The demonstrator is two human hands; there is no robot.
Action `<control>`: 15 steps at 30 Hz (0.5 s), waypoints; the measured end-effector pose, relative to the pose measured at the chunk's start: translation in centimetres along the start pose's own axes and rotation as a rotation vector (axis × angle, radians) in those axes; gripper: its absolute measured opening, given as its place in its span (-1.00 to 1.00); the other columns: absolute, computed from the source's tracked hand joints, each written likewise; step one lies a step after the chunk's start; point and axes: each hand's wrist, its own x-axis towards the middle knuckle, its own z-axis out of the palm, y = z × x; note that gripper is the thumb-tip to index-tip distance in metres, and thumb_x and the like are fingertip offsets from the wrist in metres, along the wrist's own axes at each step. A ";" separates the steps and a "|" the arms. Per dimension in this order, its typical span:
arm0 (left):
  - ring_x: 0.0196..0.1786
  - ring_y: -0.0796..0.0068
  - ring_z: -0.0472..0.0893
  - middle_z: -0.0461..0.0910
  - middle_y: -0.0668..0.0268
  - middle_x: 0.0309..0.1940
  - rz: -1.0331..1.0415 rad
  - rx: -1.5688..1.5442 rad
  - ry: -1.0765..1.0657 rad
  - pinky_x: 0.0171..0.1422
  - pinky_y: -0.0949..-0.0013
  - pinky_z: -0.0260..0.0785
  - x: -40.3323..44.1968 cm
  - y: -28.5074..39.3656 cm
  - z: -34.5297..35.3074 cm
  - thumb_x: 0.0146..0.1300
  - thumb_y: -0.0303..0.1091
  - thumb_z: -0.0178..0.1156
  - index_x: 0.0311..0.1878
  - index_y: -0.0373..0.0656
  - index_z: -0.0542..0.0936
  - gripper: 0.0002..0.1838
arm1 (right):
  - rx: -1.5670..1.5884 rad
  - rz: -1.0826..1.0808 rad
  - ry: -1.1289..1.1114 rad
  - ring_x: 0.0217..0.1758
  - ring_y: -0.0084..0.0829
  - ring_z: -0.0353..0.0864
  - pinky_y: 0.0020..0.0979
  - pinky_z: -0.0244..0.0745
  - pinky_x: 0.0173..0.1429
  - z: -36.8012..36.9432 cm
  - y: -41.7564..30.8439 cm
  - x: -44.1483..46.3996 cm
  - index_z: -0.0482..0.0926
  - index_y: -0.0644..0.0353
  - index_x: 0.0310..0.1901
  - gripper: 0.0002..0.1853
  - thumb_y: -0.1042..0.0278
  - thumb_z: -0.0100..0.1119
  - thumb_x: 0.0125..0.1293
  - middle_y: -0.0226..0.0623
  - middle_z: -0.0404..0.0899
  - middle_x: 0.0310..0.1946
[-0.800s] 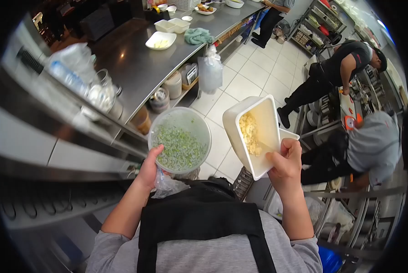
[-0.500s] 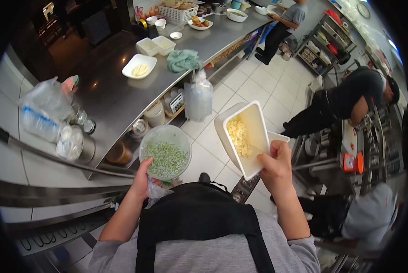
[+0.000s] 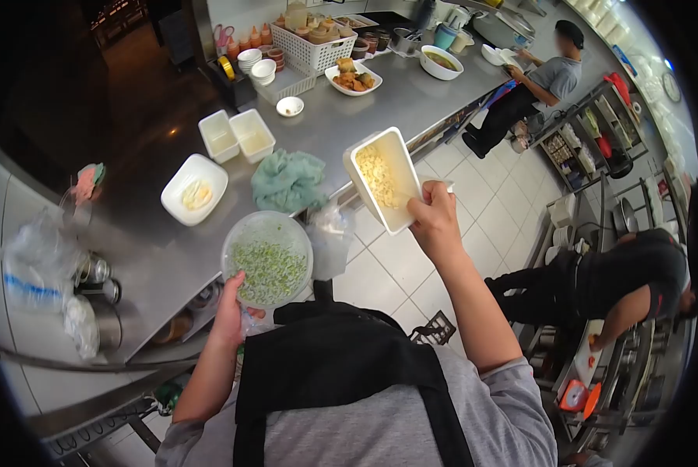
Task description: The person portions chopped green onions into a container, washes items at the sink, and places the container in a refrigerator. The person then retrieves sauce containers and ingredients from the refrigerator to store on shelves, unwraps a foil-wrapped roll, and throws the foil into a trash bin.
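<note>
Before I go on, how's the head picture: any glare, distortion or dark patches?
Head view throughout: black rounded corners, darkness at upper left; bluish-white glare at upper right; wide-angle distortion seems to tilt the standing person in a grey shirt; soft sheen on the grey steel counter; the white rectangular plastic tub and translucent round plastic container look fairly sharp.

A person [image 3: 349, 436] in a black apron [image 3: 333, 366] holds a round, translucent tub [image 3: 265, 222] of chopped greens [image 3: 270, 268] in the left hand [image 3: 230, 305] and a tilted white container [image 3: 400, 170] of pale yellow bits [image 3: 376, 177] in the right hand [image 3: 434, 219]. Beyond, a metal surface [image 3: 326, 124] carries a crumpled teal cloth [image 3: 287, 183] and a white dish [image 3: 176, 180]. At right, a co-worker [image 3: 621, 276] in dark clothes bends forward.
</note>
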 end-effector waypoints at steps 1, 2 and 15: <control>-0.62 0.68 0.26 0.45 0.45 -0.50 0.000 -0.001 0.001 -0.56 0.51 0.12 3.0 0.9 1.1 0.35 0.05 0.10 -0.09 -0.05 0.50 -0.65 | 0.001 -0.001 -0.001 -0.10 -0.20 0.42 -0.20 0.32 -0.04 2.0 2.2 1.9 0.53 0.18 -0.41 -0.72 0.62 0.35 -0.24 -0.19 0.38 -0.20; -0.62 0.67 0.27 0.45 0.45 -0.50 -0.032 -0.001 -0.005 -0.55 0.51 0.13 5.8 1.6 2.6 0.34 0.05 0.11 -0.09 -0.05 0.50 -0.64 | 0.028 0.006 0.018 -0.10 -0.18 0.42 -0.19 0.33 -0.03 4.0 4.2 3.4 0.53 0.18 -0.40 -0.72 0.62 0.35 -0.24 -0.19 0.38 -0.19; -0.51 0.66 0.31 0.46 0.42 -0.34 0.000 0.018 0.345 -0.45 0.53 0.13 25.2 3.8 13.4 0.32 0.07 0.18 0.00 -0.03 0.45 -0.59 | 0.252 -0.118 -0.100 -0.05 -0.19 0.45 -0.21 0.30 -0.02 20.0 21.8 14.6 0.57 0.10 -0.31 -0.72 0.54 0.29 -0.16 -0.22 0.41 -0.15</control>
